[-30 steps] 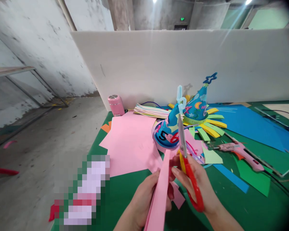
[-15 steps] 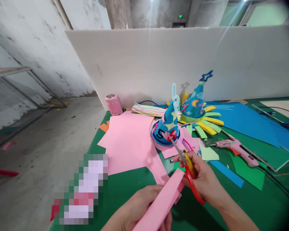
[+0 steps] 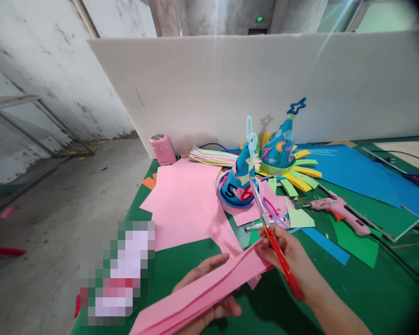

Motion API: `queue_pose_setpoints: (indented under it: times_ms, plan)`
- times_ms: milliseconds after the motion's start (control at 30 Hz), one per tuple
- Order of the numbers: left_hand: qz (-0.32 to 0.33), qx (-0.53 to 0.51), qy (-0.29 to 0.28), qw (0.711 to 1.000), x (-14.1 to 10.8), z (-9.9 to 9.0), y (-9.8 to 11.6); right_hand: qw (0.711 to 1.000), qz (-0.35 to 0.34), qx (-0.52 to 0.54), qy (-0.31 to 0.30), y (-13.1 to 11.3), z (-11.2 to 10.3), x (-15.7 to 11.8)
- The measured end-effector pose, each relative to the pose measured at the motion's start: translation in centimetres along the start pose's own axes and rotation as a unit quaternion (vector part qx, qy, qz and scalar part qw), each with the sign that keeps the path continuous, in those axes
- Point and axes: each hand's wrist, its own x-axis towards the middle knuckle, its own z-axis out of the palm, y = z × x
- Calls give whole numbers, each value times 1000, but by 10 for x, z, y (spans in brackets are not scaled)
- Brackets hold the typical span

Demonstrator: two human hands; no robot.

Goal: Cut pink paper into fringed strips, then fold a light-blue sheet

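Note:
A stack of folded pink paper strips (image 3: 202, 291) slants across the front of the table. My left hand (image 3: 199, 274) cradles it loosely, thumb side above and fingertips showing below its lower edge. With my right hand (image 3: 282, 251) I hold red-handled scissors (image 3: 282, 263), blades pointing up and away, nearly closed. The right thumb and fingers also pinch the far end of the strips. Beyond the blades stands a blue cone party hat (image 3: 239, 188) with a 5 and a 6 on it. Large pink paper (image 3: 185, 204) lies on the left.
A second blue cone hat (image 3: 278, 146) with a star top stands behind, ringed by yellow and green paper strips. A pink glue gun (image 3: 338, 211) lies to the right with its cord. A pink flask (image 3: 162, 150) stands near the white board (image 3: 230, 88). Blue sheets (image 3: 356, 172) lie at right.
The pink strips have swung flatter, their near end now further left. My left hand has loosened its fingers. The right hand now pinches the strips' far end, and the scissors point more upright.

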Motion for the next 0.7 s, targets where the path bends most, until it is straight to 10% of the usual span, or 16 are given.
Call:
queue_pose_setpoints:
  times_ms: [433,700]
  plan:
    - [230,-69,46,970,15,11,-31,994,-55,23,90,14,26,-4]
    - [235,-109,157,953,37,32,-9,995,-78,15,57,23,52,-19]
